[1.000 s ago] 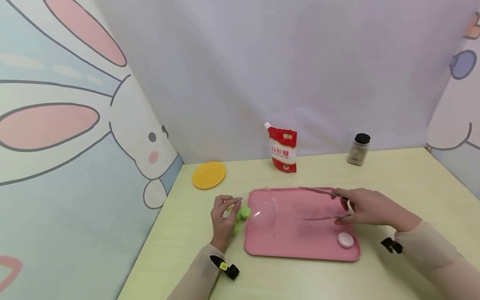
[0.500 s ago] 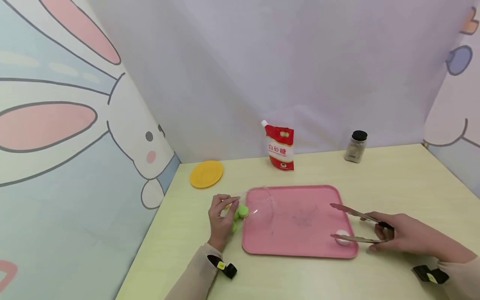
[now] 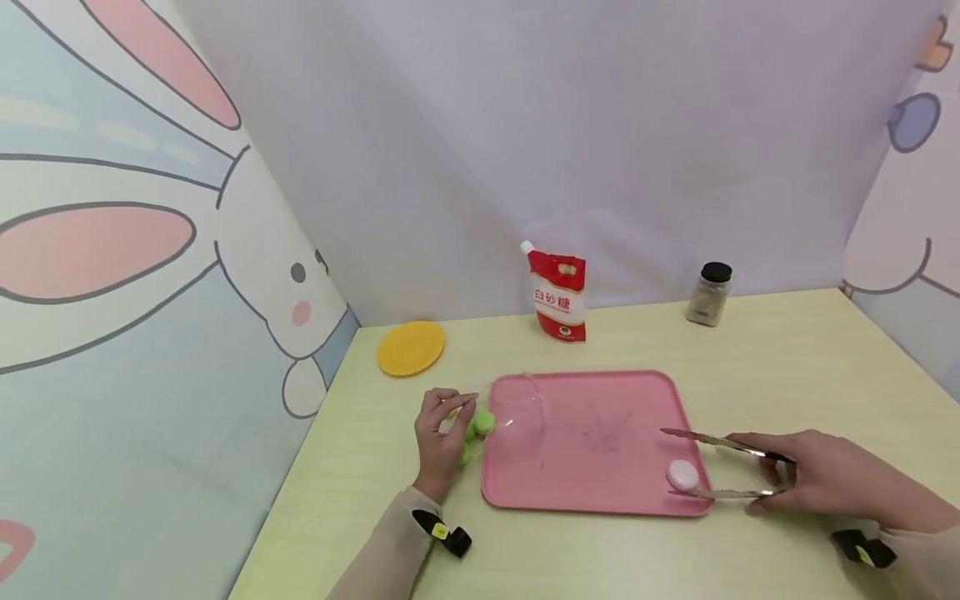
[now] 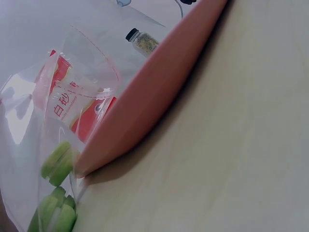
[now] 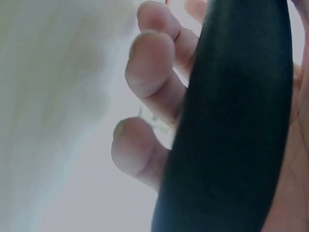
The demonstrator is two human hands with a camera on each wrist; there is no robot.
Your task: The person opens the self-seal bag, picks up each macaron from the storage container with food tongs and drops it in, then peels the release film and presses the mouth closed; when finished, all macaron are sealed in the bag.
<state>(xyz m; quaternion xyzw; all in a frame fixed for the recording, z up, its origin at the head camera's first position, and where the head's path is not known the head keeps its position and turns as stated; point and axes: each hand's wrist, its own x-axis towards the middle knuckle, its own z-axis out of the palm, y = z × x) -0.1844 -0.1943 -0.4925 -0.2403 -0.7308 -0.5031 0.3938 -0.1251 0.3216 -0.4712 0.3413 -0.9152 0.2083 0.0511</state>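
My left hand pinches the rim of a clear plastic bag, whose mouth spreads over the left end of the pink tray. Green macarons sit in the bag, and a bit of yellow shows behind the fingers in the head view. With my right hand I hold metal tongs across the tray's right edge, their arms spread apart. A pale pink macaron lies on the tray between the tong tips, nearer the front arm. The black tong handle fills much of the right wrist view.
Behind the tray stands a red and white sugar pouch. A black-lidded jar is at the back right. The yellow plate lies at the back left, near the rabbit-printed wall.
My right hand has moved the tongs from over the tray's middle rightward and toward me, and their arms now stand either side of the macaron. My left hand stays with the bag.
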